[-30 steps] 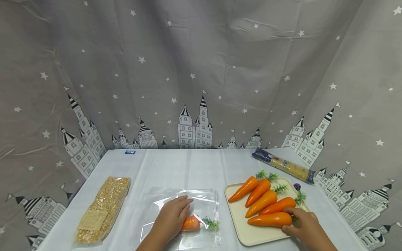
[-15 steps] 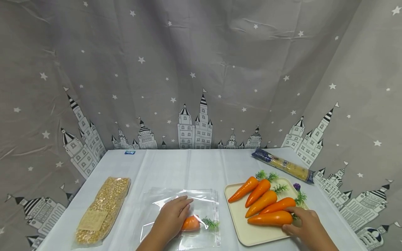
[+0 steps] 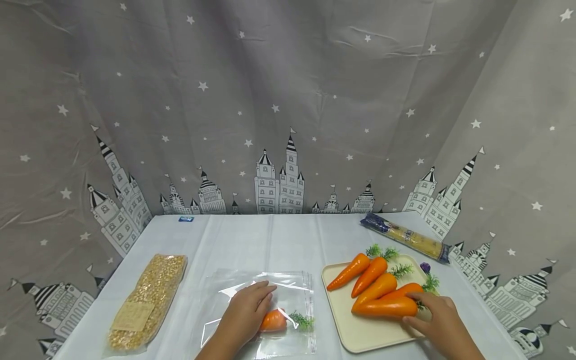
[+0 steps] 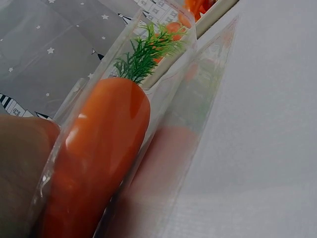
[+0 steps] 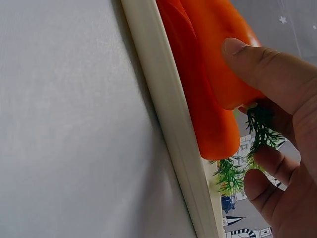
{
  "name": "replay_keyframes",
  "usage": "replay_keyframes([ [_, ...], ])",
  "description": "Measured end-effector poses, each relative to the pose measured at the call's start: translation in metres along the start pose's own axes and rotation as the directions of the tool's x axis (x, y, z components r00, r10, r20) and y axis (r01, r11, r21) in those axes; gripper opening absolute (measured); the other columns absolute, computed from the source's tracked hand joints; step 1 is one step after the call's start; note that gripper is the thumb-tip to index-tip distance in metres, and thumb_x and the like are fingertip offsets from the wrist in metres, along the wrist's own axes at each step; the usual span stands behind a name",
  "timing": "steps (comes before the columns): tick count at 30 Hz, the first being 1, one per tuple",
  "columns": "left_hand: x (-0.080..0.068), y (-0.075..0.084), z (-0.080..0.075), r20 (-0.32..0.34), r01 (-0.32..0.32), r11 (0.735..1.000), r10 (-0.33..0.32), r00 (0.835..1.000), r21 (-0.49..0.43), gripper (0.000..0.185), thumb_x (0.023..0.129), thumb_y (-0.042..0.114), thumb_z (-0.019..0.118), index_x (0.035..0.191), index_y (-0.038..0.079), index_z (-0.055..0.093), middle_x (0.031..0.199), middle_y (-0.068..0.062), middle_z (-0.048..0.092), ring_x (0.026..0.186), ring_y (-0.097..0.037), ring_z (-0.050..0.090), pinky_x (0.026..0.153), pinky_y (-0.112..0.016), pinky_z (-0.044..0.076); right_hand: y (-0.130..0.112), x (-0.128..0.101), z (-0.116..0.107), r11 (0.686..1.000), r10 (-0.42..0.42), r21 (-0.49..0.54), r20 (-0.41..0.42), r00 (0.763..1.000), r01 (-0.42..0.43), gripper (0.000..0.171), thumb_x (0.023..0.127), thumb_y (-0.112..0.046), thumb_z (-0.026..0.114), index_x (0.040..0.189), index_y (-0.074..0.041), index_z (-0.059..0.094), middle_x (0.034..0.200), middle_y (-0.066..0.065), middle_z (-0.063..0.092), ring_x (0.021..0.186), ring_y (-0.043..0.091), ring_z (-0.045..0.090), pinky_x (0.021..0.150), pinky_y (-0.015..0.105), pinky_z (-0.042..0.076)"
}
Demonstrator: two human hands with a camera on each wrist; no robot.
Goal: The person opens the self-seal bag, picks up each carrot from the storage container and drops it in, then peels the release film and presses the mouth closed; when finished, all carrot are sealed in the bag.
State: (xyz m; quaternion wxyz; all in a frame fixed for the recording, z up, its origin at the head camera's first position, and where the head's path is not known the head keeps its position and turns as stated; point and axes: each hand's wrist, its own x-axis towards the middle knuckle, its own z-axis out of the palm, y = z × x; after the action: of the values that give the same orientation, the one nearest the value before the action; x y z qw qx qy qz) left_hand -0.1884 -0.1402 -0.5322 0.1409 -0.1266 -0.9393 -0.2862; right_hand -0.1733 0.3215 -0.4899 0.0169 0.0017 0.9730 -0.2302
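My left hand (image 3: 245, 310) rests with extended fingers on a stack of clear plastic bags (image 3: 288, 286). Beside it, under the clear film, lies an orange carrot (image 4: 106, 129) with a green leafy top (image 4: 141, 59); its tip end is hidden by the hand in the head view. My right hand (image 3: 438, 320) pinches the thick end of the nearest carrot (image 3: 389, 307) between thumb and fingers, the thumb (image 5: 247, 54) flat on its side. That carrot overlaps its neighbours on the cream tray (image 3: 366, 345), where several more carrots (image 3: 374, 292) lie with tops pointing away.
On the left lies a bag of corn kernels (image 3: 148, 300) with a paper label. A long pack of pasta (image 3: 407, 237) sits behind the tray, and a small blue packet (image 3: 186, 219) at the back left. A grey star-printed curtain (image 3: 288, 75) hangs behind the white table (image 3: 243, 240).
My right hand has shifted the nearest carrot slightly up and left, so it now covers part of the adjacent carrots. The left hand stays in place.
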Motion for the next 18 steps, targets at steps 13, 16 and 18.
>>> replay_keyframes([
  [13, 0.000, 0.001, -0.001, 0.000, 0.003, 1.000, -0.003, 1.000, 0.007, 0.025, 0.101, 0.024, 0.069, 0.124, 0.027, 0.077, 0.132, -0.001, 0.073, 0.125, -0.029, 0.068, 0.109, -0.055, 0.049, -0.015, 0.001, 0.006, 0.995, -0.094, 0.021, -0.136, 0.986, 0.098, 0.051, 0.081, -0.043, 0.088, 0.125, -0.020, 0.073, 0.130, 0.007, 0.072, 0.116, 0.035, 0.053, 0.094, 0.056, 0.045],
  [16, 0.000, 0.001, -0.001, 0.002, 0.002, 1.000, -0.002, 1.000, 0.006, 0.025, 0.100, 0.023, 0.069, 0.124, 0.027, 0.077, 0.132, -0.002, 0.073, 0.125, -0.029, 0.068, 0.109, -0.056, 0.049, -0.020, 0.003, 0.009, 0.992, -0.122, 0.016, -0.173, 0.977, 0.126, 0.053, 0.081, -0.041, 0.089, 0.125, -0.016, 0.073, 0.130, 0.012, 0.072, 0.117, 0.038, 0.055, 0.095, 0.056, 0.044],
  [18, 0.001, 0.001, -0.002, 0.001, -0.001, 1.000, 0.001, 1.000, 0.006, 0.025, 0.100, 0.023, 0.069, 0.124, 0.027, 0.078, 0.132, -0.002, 0.073, 0.124, -0.029, 0.068, 0.109, -0.056, 0.050, -0.023, 0.005, 0.011, 0.989, -0.144, 0.016, -0.205, 0.968, 0.150, 0.054, 0.080, -0.039, 0.090, 0.125, -0.015, 0.074, 0.128, 0.012, 0.073, 0.117, 0.037, 0.058, 0.095, 0.052, 0.042],
])
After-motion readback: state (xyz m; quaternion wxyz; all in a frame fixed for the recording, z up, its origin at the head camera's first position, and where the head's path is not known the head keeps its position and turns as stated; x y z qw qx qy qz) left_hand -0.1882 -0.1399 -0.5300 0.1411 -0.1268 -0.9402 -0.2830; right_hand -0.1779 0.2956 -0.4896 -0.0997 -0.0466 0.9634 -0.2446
